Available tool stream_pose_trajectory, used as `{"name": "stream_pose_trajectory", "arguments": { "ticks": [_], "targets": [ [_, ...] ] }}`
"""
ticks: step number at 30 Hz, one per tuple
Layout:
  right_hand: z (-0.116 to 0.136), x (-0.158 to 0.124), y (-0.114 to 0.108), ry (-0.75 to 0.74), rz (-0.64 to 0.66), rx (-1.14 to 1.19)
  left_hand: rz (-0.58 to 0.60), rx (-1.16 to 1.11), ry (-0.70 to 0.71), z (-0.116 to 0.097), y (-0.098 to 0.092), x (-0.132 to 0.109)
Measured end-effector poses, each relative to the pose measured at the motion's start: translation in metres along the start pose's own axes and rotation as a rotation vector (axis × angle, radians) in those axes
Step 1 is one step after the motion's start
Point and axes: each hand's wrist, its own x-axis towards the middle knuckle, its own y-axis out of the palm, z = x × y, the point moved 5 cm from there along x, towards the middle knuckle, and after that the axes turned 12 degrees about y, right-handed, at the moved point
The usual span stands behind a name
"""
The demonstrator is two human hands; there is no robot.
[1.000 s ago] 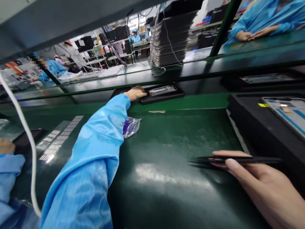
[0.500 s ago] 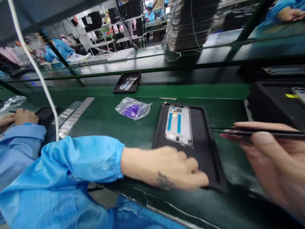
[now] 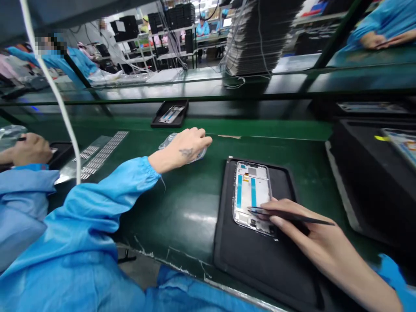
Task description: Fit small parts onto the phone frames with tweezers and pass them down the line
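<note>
Moved in head view: left hand [image 3: 186, 150], from black tray [image 3: 253, 264] to clear bag [image 3: 167, 141]; can't tell if fingers grip | right hand [image 3: 325, 247] pinches tweezers [image 3: 294, 216] at phone frame [image 3: 246, 196] on tray | frame looks light, stiff, breakable; hold its edges

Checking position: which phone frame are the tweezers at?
The frame in the near tray: the right hand holds the tweezers over its near end; the others lie at the back or far right.
</note>
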Motion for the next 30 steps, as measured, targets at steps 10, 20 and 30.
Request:
{"name": "stream_pose_trajectory", "arguments": {
  "ticks": [10,20,30],
  "targets": [
    [0.020,0.001,0.013,-0.167,0.055,-0.011,0.107,-0.128,-0.146,0.013,0.044,-0.021],
    [0.030,-0.001,0.025,-0.115,0.054,0.010,0.129,-0.176,-0.109,0.009,0.049,-0.039],
    [0.037,0.005,0.022,-0.099,0.051,0.024,0.041,-0.226,-0.240,0.024,0.058,-0.042]
  ]
}}
